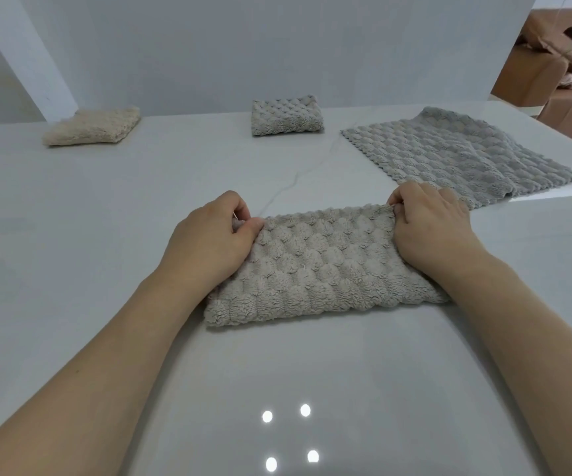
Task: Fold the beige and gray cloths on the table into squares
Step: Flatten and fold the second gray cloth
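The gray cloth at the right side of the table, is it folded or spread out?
Spread out. The gray cloth lies flat in one layer on the table, untouched.

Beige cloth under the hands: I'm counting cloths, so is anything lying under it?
Only the white table shows around the beige cloth. Both hands, left and right, pinch its far corners. Whatever lies beneath the cloth is covered.

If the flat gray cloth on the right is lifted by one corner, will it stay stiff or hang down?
The gray cloth would probably droop: it lies limp, with soft wrinkles. Its fluffy pile suggests it is light. On the glossy table it may slide when pushed.
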A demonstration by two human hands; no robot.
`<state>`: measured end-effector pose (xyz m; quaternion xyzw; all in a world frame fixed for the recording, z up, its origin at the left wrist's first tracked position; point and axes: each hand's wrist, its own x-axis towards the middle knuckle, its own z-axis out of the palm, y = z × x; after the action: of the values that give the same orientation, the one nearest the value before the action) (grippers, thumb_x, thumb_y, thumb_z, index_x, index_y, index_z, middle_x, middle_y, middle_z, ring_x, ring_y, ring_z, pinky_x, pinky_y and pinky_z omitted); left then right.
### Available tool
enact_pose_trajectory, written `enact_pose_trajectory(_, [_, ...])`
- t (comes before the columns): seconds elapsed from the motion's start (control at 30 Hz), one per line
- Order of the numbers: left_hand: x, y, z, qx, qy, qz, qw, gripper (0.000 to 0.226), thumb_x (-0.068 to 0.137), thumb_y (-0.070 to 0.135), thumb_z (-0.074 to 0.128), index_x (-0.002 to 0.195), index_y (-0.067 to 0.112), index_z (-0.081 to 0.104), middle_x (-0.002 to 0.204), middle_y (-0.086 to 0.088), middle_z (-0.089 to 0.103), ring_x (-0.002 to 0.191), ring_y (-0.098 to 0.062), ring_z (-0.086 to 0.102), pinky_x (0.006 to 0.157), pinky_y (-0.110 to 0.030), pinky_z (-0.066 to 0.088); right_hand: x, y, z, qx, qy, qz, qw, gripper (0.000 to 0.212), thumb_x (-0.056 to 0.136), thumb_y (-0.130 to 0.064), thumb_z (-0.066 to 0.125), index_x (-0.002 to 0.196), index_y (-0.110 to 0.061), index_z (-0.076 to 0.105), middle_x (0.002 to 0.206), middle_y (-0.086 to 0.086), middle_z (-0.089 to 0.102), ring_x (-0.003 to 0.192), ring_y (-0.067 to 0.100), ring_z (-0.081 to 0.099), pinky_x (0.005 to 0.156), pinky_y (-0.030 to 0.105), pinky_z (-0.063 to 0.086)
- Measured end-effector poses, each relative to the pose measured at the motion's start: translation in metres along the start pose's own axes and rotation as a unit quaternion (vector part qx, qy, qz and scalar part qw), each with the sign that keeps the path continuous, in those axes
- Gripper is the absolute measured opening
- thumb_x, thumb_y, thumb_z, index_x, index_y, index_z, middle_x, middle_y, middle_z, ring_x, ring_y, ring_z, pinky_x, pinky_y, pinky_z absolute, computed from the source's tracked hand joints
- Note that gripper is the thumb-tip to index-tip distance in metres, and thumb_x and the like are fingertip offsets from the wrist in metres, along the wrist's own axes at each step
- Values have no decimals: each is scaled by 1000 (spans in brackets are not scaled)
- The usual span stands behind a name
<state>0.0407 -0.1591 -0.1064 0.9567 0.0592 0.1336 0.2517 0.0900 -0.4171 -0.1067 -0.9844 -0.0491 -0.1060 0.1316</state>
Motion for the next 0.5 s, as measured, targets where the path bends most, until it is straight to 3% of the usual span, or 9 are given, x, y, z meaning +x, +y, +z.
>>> enact_pose_trajectory(0.13, [-1,1,1,55,16,-1,998,19,94,43,53,94,25,57,97,3,57,99,-26,52,82,-36,38,-5,-5,-8,-53,3,-14,998,29,98,-23,40,123,-16,53,129,9,50,122,33,39,104,44,24])
enact_pose_trajectory(0.2, [-3,6,-3,121,81,51,988,19,96,34,48,102,20,60,107,-3,53,102,-30,47,85,-40,34,-15,-14,-12,-77,32,-42,996,36,99,-28,37,127,-12,52,134,10,49,126,34,38,107,44,20])
enact_pose_trajectory(0.27, [-15,21,-5,77,118,123,982,22,94,25,43,105,15,60,110,-7,55,101,-28,48,87,-40,36,-27,-29,-10,-74,26,-76,994,42,99,-31,30,130,-9,50,138,11,47,131,32,38,111,45,20])
enact_pose_trajectory(0.33, [-32,42,0,4,73,169,983,29,91,24,41,110,13,59,113,-7,57,104,-26,49,92,-40,38,-34,-39,0,-55,-50,-84,994,50,102,-35,21,143,-11,37,152,8,34,142,26,26,118,44,14])
enact_pose_trajectory(0.4, [-48,57,14,10,-43,172,984,46,93,33,33,132,16,49,135,-4,50,125,-24,43,108,-36,29,-35,-40,9,-30,-110,-65,991,55,103,-40,17,153,-17,20,161,0,16,148,19,9,121,42,4])
enact_pose_trajectory(0.5, [-49,55,28,141,-155,158,965,58,102,44,14,156,23,10,163,7,8,149,-10,3,120,-32,0,-32,-34,12,-28,-108,-61,992,56,102,-42,16,155,-20,13,162,-4,9,149,15,4,121,40,1])
